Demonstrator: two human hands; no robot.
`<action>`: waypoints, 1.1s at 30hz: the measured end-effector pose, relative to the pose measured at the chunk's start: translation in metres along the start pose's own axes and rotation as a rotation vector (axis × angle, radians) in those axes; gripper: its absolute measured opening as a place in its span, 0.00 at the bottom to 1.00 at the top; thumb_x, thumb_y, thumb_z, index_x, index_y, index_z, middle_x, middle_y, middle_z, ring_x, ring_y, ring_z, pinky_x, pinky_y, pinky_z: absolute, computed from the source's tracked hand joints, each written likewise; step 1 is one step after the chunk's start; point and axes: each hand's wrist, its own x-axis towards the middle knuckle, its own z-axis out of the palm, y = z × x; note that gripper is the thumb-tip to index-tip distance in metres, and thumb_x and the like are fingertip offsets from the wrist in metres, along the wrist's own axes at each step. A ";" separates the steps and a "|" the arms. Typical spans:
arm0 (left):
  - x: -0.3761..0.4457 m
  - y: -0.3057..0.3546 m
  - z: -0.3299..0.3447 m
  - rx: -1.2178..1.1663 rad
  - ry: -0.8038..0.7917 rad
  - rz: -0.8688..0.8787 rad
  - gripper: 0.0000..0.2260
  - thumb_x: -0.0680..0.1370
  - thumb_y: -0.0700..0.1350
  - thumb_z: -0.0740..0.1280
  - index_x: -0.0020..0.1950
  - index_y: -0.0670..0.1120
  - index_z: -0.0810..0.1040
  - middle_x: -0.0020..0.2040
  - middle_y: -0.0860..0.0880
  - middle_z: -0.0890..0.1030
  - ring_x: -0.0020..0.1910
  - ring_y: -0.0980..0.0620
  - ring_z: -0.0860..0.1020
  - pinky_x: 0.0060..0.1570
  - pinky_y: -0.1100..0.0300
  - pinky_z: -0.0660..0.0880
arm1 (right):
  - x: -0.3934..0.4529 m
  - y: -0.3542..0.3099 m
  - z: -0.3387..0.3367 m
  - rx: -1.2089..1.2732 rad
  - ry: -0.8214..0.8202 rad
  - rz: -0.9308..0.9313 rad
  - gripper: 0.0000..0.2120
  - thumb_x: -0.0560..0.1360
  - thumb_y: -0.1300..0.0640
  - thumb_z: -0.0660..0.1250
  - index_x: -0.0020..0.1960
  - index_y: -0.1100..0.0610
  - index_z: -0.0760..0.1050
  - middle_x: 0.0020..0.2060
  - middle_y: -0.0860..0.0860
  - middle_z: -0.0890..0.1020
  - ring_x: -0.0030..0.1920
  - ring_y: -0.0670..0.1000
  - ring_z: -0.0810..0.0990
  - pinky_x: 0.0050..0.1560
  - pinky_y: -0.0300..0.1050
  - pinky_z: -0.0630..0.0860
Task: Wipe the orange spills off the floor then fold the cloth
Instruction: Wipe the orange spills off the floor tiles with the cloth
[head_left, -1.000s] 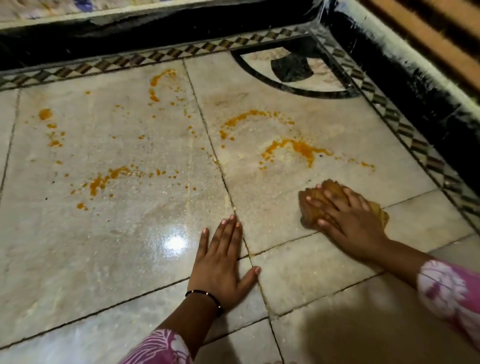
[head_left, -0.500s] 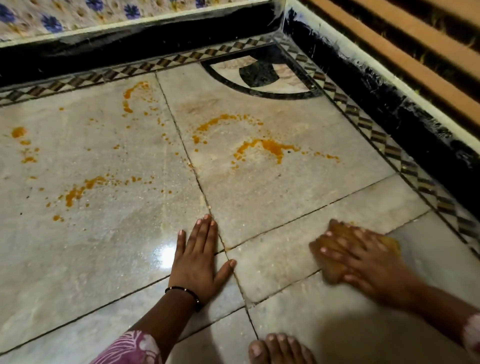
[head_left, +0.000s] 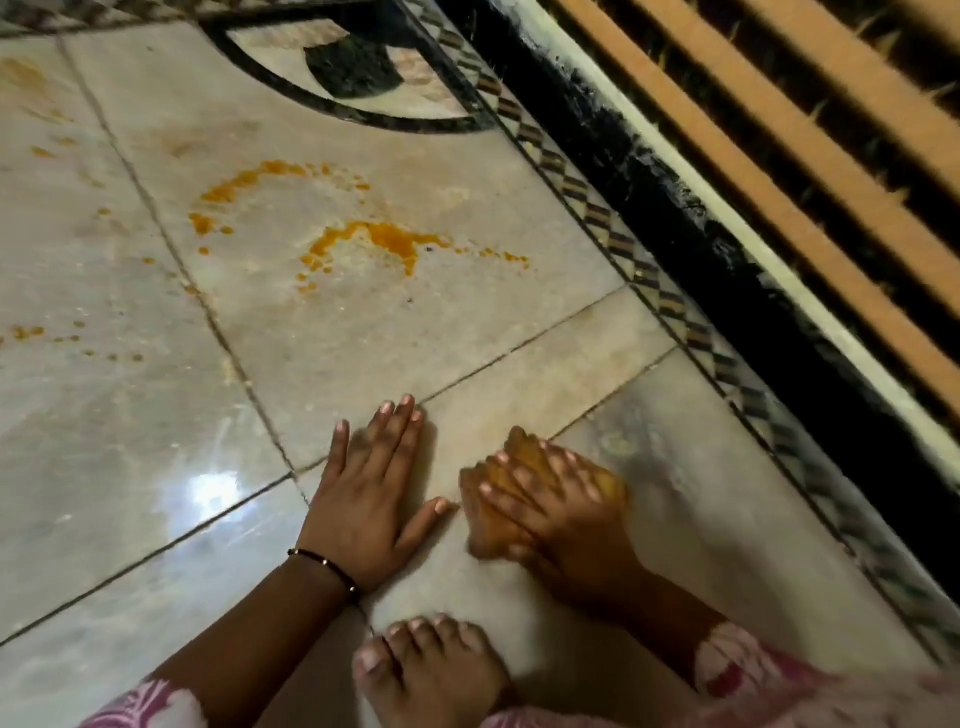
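Under straight fingers (head_left: 511, 501) of right hand (head_left: 571, 525), cloth (head_left: 483, 526) on floor (head_left: 363, 343), left hand (head_left: 371, 493) flat beside

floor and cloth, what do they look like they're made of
Floor: polished stone tile, probably marble; glossy glare, faint veining, thin joints. Cloth: seemingly soft fabric, orange-brown, bunched under the right hand; motion blur hides its weave.

Dim, warm light on my feed: white glare on the glossy floor (head_left: 130, 415) near left; motion blur smears the right hand (head_left: 571, 530) and cloth (head_left: 491, 525); far-right edges bend.
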 end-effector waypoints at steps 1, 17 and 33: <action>0.005 0.003 0.006 0.019 -0.027 0.014 0.36 0.77 0.66 0.45 0.76 0.42 0.58 0.76 0.44 0.59 0.75 0.47 0.56 0.72 0.47 0.45 | -0.022 0.016 0.005 0.022 -0.018 0.018 0.26 0.78 0.37 0.48 0.74 0.43 0.59 0.72 0.52 0.67 0.69 0.63 0.65 0.68 0.60 0.58; 0.008 -0.009 0.015 0.078 -0.091 0.001 0.36 0.75 0.64 0.54 0.74 0.41 0.62 0.75 0.43 0.62 0.73 0.47 0.60 0.69 0.44 0.54 | 0.040 0.026 -0.009 -0.098 -0.080 -0.094 0.31 0.76 0.36 0.50 0.76 0.48 0.57 0.75 0.55 0.61 0.71 0.67 0.60 0.70 0.65 0.54; -0.025 -0.010 0.001 0.031 -0.129 -0.033 0.31 0.76 0.58 0.56 0.75 0.44 0.61 0.76 0.47 0.60 0.74 0.49 0.59 0.70 0.49 0.55 | 0.189 0.072 -0.033 0.022 0.141 0.411 0.31 0.78 0.40 0.43 0.78 0.49 0.47 0.77 0.54 0.53 0.75 0.65 0.46 0.72 0.62 0.42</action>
